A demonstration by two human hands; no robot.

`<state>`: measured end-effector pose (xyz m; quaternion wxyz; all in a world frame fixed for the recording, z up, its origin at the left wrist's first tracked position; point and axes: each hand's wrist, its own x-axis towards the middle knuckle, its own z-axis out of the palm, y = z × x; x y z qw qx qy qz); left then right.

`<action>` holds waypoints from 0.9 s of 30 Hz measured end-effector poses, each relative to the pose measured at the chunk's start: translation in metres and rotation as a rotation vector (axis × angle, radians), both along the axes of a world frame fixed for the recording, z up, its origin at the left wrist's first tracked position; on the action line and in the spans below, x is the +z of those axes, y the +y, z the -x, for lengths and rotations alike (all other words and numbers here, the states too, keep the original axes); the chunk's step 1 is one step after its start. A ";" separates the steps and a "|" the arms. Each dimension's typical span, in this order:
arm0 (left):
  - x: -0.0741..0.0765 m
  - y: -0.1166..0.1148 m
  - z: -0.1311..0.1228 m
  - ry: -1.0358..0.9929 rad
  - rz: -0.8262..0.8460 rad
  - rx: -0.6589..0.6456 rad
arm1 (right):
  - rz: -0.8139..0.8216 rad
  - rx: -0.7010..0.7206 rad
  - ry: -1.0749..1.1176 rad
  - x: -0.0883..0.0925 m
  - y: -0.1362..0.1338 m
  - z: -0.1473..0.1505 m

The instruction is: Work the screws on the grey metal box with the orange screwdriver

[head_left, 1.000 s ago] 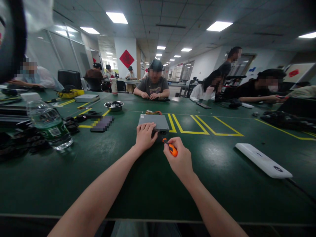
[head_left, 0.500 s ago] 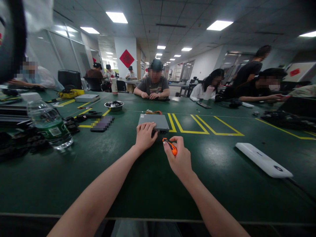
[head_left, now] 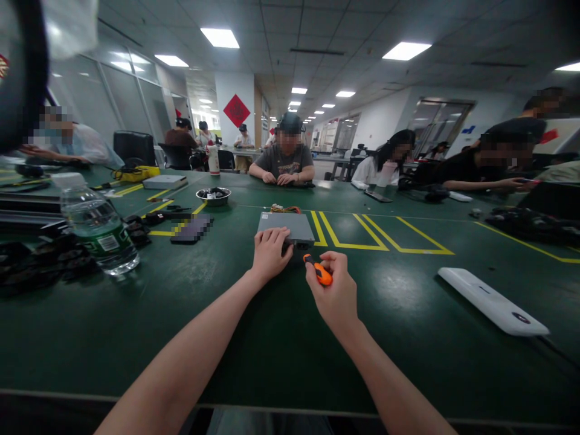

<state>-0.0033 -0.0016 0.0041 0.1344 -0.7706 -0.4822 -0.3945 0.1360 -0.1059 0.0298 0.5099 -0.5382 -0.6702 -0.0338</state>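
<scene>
A grey metal computer power supply (head_left: 296, 225) lies flat on the green table (head_left: 272, 338), with a bundle of coloured wires (head_left: 285, 209) at its far side. My left hand (head_left: 270, 254) grips its near left corner, fingers over the top and thumb at the front face. Just right of and nearer than the box, my right hand (head_left: 335, 287) holds a screwdriver (head_left: 323, 275) by its orange and black handle. The screwdriver's tip is too small to make out, so I cannot tell whether it touches the box.
A water bottle (head_left: 102, 232), a dark phone (head_left: 191, 229) and a metal bowl (head_left: 213, 196) with small dark parts stand to the left. A white power bank-like device (head_left: 492, 302) with a cable lies at right. Yellow tape (head_left: 353, 245) marks the table. People sit around it.
The view has shifted slightly. The screwdriver handle has turned a little in my right hand, while my left hand keeps its hold on the power supply. A standing person has moved right.
</scene>
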 end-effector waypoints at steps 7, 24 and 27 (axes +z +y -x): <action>0.000 0.000 0.001 0.010 -0.013 -0.004 | -0.181 -0.032 -0.130 0.000 0.004 -0.007; 0.000 0.000 0.000 -0.004 0.001 -0.004 | -0.296 0.211 -0.480 0.000 0.016 -0.022; 0.001 -0.001 0.000 0.000 0.004 -0.006 | -0.345 0.220 -0.563 0.001 0.020 -0.029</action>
